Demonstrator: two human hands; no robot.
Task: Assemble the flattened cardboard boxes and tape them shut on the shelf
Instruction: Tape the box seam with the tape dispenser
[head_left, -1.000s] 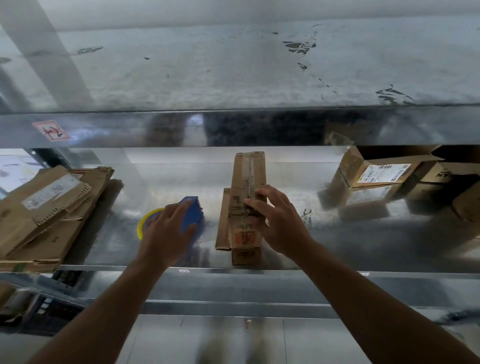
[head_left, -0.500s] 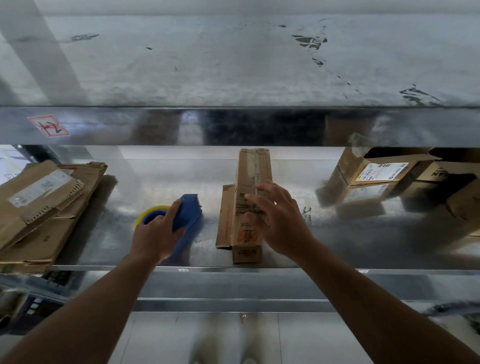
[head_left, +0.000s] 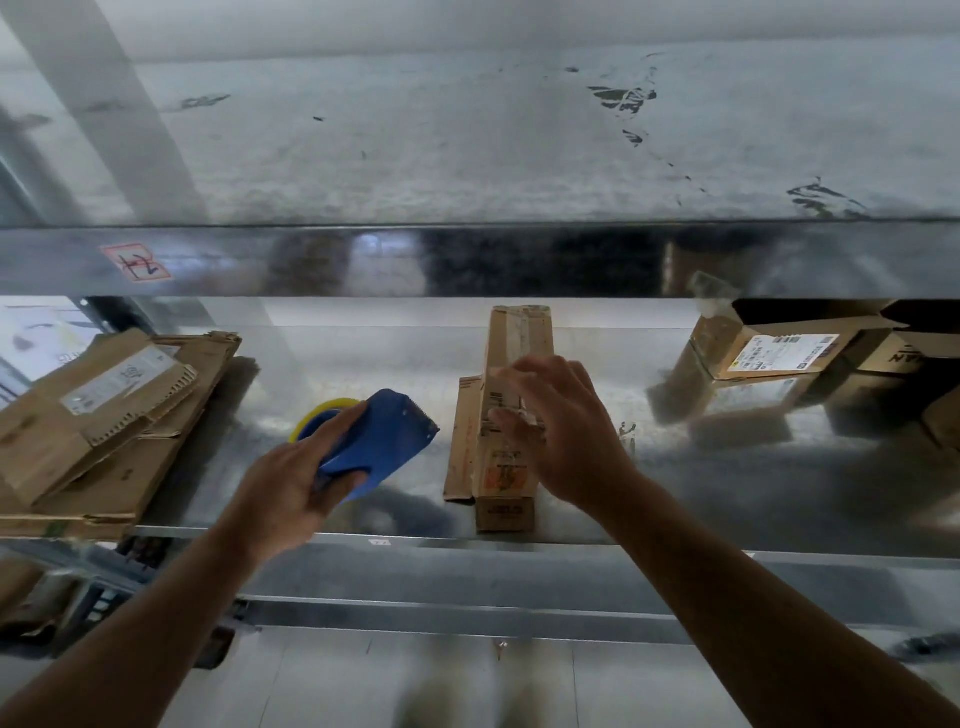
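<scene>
A long, narrow cardboard box (head_left: 511, 364) lies lengthwise in the middle of the metal shelf (head_left: 675, 499), with a side flap sticking out on its left. My right hand (head_left: 563, 431) hovers over the box's middle, fingers spread and blurred; whether it touches the box is unclear. My left hand (head_left: 291, 488) grips a blue tape dispenser (head_left: 384, 441) with a yellow tape roll (head_left: 322, 415), held just left of the box and lifted off the shelf.
A pile of flattened cardboard boxes (head_left: 104, 421) lies at the shelf's left end. Assembled boxes with labels (head_left: 769, 358) stand at the right end. An upper shelf (head_left: 467, 260) hangs low over the work area. A lower shelf rail runs below the front edge.
My left hand has raised the tape dispenser and swung it right toward the box. My right hand has lifted from a grip on the box to spread fingers above it.
</scene>
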